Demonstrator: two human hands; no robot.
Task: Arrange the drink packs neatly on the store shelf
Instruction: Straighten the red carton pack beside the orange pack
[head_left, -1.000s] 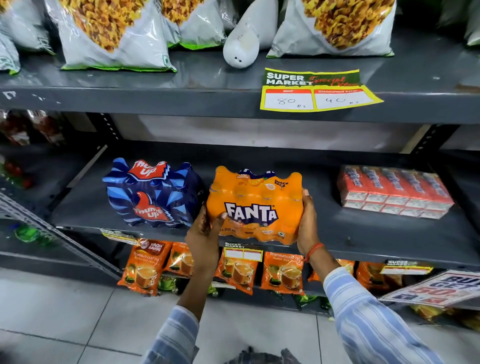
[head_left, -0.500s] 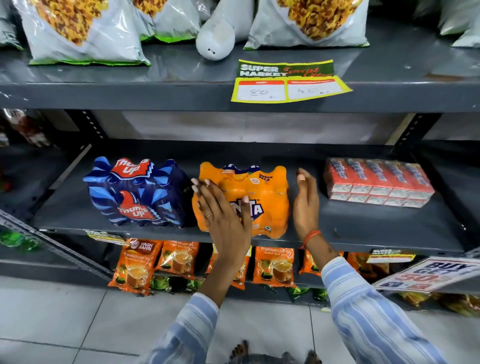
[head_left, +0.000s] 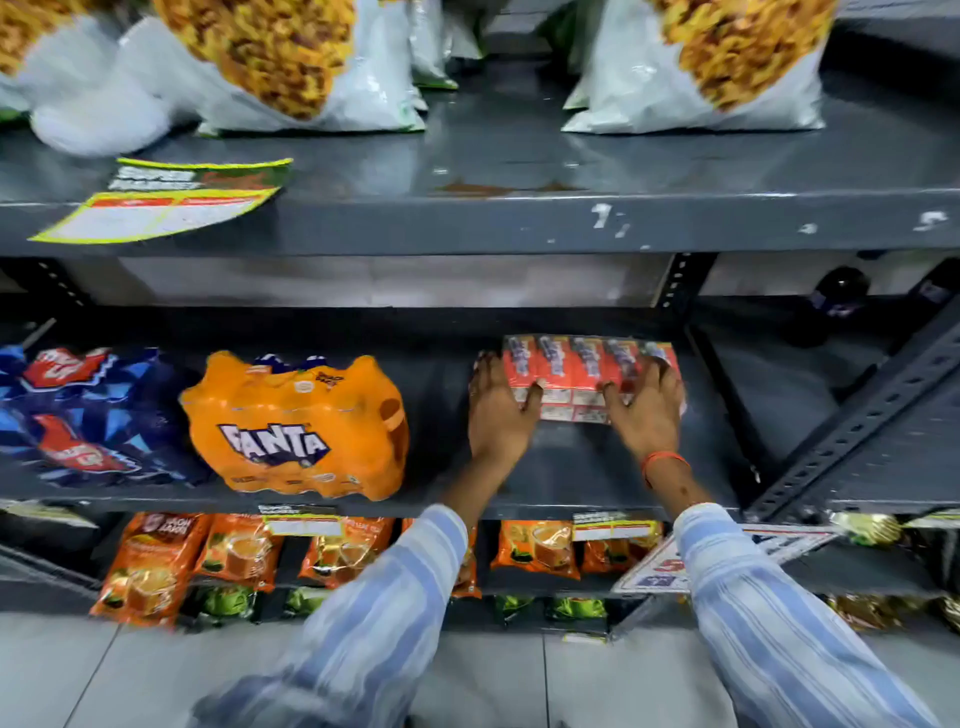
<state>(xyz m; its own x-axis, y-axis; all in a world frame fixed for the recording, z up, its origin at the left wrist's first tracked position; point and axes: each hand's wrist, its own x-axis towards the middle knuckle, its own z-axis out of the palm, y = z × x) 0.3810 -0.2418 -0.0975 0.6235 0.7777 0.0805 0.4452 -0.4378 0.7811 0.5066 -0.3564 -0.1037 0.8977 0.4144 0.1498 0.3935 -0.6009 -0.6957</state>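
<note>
On the middle grey shelf (head_left: 571, 467) lies a flat red pack of small drink cartons (head_left: 582, 371). My left hand (head_left: 501, 410) rests on the pack's left end and my right hand (head_left: 647, 410) on its right end, fingers spread over the top. To the left stands the orange Fanta pack (head_left: 296, 426), free of both hands. Further left sits the blue Thums Up pack (head_left: 78, 415), partly cut off by the frame edge.
Snack bags (head_left: 291, 62) fill the upper shelf, with a price tag (head_left: 161, 202) on its edge. Orange tea pouches (head_left: 239, 551) hang below the middle shelf. A slanted metal brace (head_left: 857, 415) borders the shelf on the right. Grey floor tiles lie below.
Both hands let go of the Fanta pack, which now stands beside the Thums Up pack, and moved right onto the red carton pack. The view shifted right.
</note>
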